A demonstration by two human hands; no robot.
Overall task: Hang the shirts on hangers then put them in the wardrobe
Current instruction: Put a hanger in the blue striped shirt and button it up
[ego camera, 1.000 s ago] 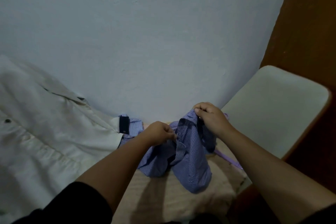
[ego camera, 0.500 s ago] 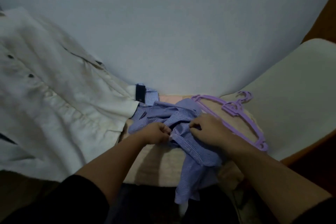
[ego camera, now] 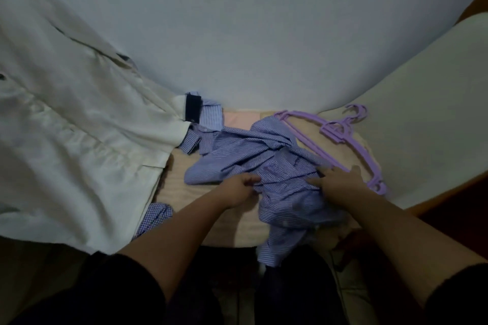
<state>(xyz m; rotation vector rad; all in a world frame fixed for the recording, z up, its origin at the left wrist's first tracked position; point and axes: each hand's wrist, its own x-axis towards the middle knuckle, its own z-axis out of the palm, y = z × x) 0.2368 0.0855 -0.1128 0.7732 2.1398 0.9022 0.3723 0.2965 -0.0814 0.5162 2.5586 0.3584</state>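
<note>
White shirt (ego camera: 74,145), far left: spread wide, further into view than half a second before; dark tag at its edge, no writing legible. Striped blue shirt (ego camera: 253,155), centre: crumpled on the beige worktop (ego camera: 179,179), now flatter and spread wider, lower part hanging over the near edge. Left hand (ego camera: 237,187): fingers curled, pinching a fold of striped cloth, as before. Right hand (ego camera: 340,182): fingers now extended, pressing flat on the cloth. Purple hangers (ego camera: 340,129), right: stacked beside the striped shirt, unmoved, one arm touching the right hand's fingertips.
</note>
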